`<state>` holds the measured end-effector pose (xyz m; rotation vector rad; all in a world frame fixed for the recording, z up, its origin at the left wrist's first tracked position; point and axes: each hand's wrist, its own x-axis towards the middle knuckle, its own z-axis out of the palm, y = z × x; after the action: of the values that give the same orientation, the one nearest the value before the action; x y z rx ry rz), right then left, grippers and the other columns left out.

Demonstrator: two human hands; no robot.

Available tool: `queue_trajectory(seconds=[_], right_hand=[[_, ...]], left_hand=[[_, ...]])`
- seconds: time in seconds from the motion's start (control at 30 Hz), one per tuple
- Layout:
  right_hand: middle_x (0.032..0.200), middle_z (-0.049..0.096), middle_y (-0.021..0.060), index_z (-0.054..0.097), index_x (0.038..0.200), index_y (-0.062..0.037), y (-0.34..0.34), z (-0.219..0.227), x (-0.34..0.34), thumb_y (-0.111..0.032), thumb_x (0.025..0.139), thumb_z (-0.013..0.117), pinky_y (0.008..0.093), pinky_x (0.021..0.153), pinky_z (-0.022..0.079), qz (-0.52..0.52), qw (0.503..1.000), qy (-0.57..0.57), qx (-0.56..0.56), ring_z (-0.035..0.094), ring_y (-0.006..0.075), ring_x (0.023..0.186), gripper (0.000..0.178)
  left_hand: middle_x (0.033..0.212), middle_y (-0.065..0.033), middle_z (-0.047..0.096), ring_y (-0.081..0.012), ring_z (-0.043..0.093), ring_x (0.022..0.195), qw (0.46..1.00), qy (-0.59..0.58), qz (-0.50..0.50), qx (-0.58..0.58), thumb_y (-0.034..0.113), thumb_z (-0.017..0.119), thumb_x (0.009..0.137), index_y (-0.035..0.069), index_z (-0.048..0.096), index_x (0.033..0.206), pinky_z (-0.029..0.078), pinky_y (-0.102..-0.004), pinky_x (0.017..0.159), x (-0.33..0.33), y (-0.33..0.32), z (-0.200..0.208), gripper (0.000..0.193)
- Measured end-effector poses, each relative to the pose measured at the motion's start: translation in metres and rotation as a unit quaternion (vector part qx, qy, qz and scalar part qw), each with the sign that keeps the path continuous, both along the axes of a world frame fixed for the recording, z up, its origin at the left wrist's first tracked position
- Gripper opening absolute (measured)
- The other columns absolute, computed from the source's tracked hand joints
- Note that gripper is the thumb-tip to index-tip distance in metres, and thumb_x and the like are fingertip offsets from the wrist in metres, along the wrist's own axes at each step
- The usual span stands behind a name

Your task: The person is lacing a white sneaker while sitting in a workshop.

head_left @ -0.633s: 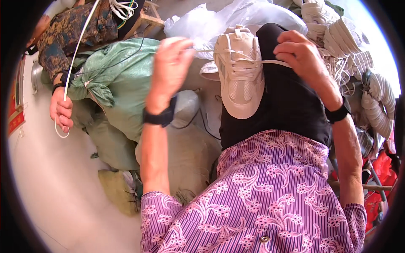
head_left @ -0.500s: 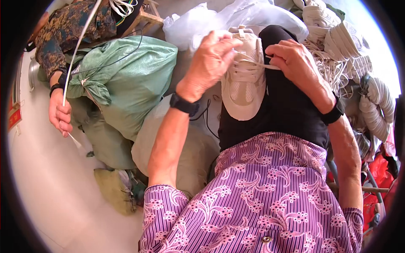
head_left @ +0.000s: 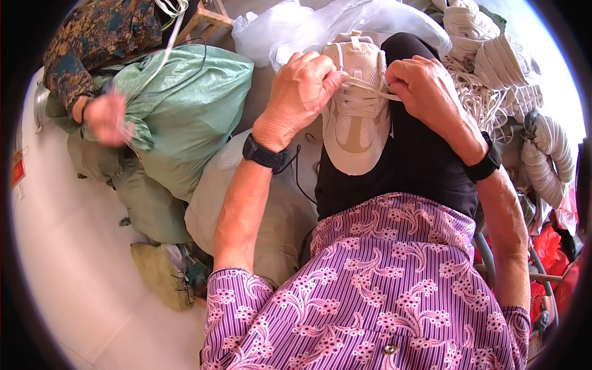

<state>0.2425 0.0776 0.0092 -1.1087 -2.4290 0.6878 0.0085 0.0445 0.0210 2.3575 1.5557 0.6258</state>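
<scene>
A beige sneaker (head_left: 356,129) with mesh panels rests on my lap, its toe pointing toward me. Its cream shoelace (head_left: 370,91) runs between my two hands, crossing over the upper part of the shoe. My left hand (head_left: 302,92) pinches one lace end by the shoe's left side. On the other side, my right hand (head_left: 425,92) grips the second end, thumb and finger pressed together. The shoe's tongue (head_left: 356,50) sticks up at the far end between the hands.
Tied green sacks (head_left: 185,111) lie to the left, near a co-worker's blurred hand (head_left: 105,118) by a white lace. Clear plastic bags (head_left: 339,28) sit beyond the shoe. Stacked shoes (head_left: 502,58) and loose laces (head_left: 475,98) are at right, above red bags (head_left: 549,250).
My left hand has come down and closed on the lace beside the shoe. My right hand has shifted slightly toward the shoe. The co-worker's hand has moved right and up.
</scene>
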Motion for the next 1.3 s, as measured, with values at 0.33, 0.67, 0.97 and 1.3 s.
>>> queue_trajectory(seconds=[0.33, 0.67, 0.97, 1.3], right_hand=[[0.081, 0.062, 0.0138, 0.061, 0.092, -0.005, 0.003, 0.008, -0.021, -0.009, 0.077, 0.061, 0.0434, 0.07, 0.045, 0.019, 0.999, 0.008, 0.024, 0.06, 0.0353, 0.08, 0.016], [0.062, 0.061, 0.0091, 0.065, 0.083, -0.0036, -0.006, 0.045, -0.082, -0.021, 0.088, 0.056, 0.0326, 0.058, 0.047, 0.108, 0.941, 0.216, -0.236, 0.06, 0.0176, 0.057, 0.021], [0.064, 0.056, 0.017, 0.056, 0.069, -0.0014, -0.055, 0.041, -0.091, -0.01, 0.08, 0.059, 0.0434, 0.059, 0.045, 0.144, 0.956, 0.192, -0.168, 0.058, 0.0367, 0.065, 0.015], [0.067, 0.052, 0.0082, 0.057, 0.062, -0.0059, -0.082, 0.041, -0.076, -0.008, 0.07, 0.065, 0.0403, 0.069, 0.04, 0.181, 0.976, 0.101, -0.06, 0.052, 0.0282, 0.071, 0.012]], left_hand=[[0.073, -0.0001, 0.056, -0.0087, 0.046, 0.068, 0.853, -0.401, 0.137, -0.303, 0.041, 0.055, 0.094, 0.003, 0.062, 0.079, 0.038, -0.0241, 0.068, -0.044, -0.013, 0.043, 0.042], [0.078, -0.0018, 0.058, -0.0117, 0.048, 0.07, 0.964, 0.009, 0.245, 0.103, 0.043, 0.051, 0.095, 0.002, 0.062, 0.086, 0.042, -0.0266, 0.065, -0.054, -0.025, 0.06, 0.043], [0.084, -0.006, 0.058, -0.0179, 0.055, 0.08, 0.472, -0.77, 0.178, -0.39, 0.037, 0.044, 0.098, 0.005, 0.056, 0.083, 0.046, -0.0313, 0.076, -0.025, -0.061, 0.0, 0.037], [0.067, 0.0023, 0.048, -0.013, 0.044, 0.06, 0.4, -0.892, 0.149, -0.148, 0.028, 0.044, 0.097, 0.011, 0.054, 0.084, 0.037, -0.0317, 0.062, -0.122, -0.05, 0.019, 0.023]])
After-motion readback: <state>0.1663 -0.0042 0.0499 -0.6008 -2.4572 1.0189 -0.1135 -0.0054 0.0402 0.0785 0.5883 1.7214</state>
